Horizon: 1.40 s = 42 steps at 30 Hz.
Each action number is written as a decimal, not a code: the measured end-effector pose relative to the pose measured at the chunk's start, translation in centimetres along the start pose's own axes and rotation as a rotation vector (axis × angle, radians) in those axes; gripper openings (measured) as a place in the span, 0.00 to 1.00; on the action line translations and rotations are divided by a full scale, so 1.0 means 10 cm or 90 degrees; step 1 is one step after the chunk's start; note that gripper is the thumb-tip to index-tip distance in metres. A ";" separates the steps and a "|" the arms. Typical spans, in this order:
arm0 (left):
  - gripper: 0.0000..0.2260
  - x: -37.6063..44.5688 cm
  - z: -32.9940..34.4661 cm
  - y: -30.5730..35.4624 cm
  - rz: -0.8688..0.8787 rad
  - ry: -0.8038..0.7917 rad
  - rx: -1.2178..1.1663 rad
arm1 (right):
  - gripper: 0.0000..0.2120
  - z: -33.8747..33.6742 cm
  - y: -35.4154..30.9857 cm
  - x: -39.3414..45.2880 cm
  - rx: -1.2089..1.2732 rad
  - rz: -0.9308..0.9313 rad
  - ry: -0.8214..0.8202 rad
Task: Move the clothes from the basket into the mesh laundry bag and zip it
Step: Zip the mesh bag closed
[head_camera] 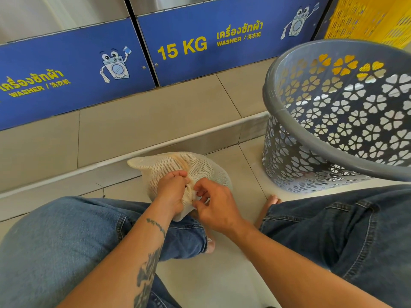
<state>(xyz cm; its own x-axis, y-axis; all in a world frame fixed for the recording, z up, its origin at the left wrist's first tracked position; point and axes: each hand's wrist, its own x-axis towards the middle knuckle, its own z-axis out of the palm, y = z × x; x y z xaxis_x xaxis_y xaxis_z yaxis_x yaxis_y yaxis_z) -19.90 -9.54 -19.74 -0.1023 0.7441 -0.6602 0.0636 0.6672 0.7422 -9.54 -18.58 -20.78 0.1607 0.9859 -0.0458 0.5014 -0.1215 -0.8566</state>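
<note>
A cream mesh laundry bag (178,167), bulging and rounded, lies on the tiled floor between my knees. My left hand (172,191) grips the bunched near end of the bag. My right hand (213,203) pinches a small white piece at that same end, right beside the left hand's fingers. The zipper itself is hidden under my fingers. A grey plastic basket (289,112) with flower-shaped holes stands at the right; no clothes show in the part of its inside that I can see.
Blue washer panels (184,47) line the wall ahead above a raised tiled step (133,121). A yellow crate (369,16) stands at the top right behind the basket. My legs in blue jeans flank the bag, with bare feet on the floor.
</note>
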 end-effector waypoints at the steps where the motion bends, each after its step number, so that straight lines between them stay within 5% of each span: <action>1: 0.11 0.00 0.00 0.00 -0.001 0.000 -0.001 | 0.12 -0.01 0.00 0.01 -0.005 -0.001 -0.003; 4: 0.11 0.02 0.00 0.00 -0.009 0.001 -0.020 | 0.13 0.00 -0.02 0.03 0.043 0.045 -0.034; 8: 0.11 0.01 0.07 0.05 0.035 0.004 -0.013 | 0.17 0.12 -0.06 -0.01 0.263 0.244 0.017; 14: 0.13 -0.03 0.09 0.04 0.095 0.006 -0.002 | 0.02 -0.04 -0.09 0.04 0.495 0.378 0.003; 23: 0.13 -0.18 0.06 0.08 0.133 -0.033 0.011 | 0.09 -0.07 -0.18 0.08 0.363 0.417 -0.088; 30: 0.14 -0.24 0.04 0.10 0.187 0.013 0.013 | 0.10 -0.25 -0.16 0.09 0.054 0.216 -0.167; 36: 0.14 -0.24 0.04 0.12 0.171 0.025 0.025 | 0.09 -0.35 -0.10 0.08 0.006 0.223 -0.243; 42: 0.19 -0.30 0.02 0.07 0.248 -0.023 0.297 | 0.06 -0.54 0.03 0.13 0.026 0.308 -0.246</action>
<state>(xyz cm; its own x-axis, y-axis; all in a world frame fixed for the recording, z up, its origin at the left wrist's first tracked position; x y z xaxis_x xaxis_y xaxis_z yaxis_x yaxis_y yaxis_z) -19.34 -11.28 -17.25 0.0495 0.9317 -0.3598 0.5190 0.2838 0.8063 -4.61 -17.96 -18.32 0.0387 0.7913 -0.6102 0.4139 -0.5685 -0.7110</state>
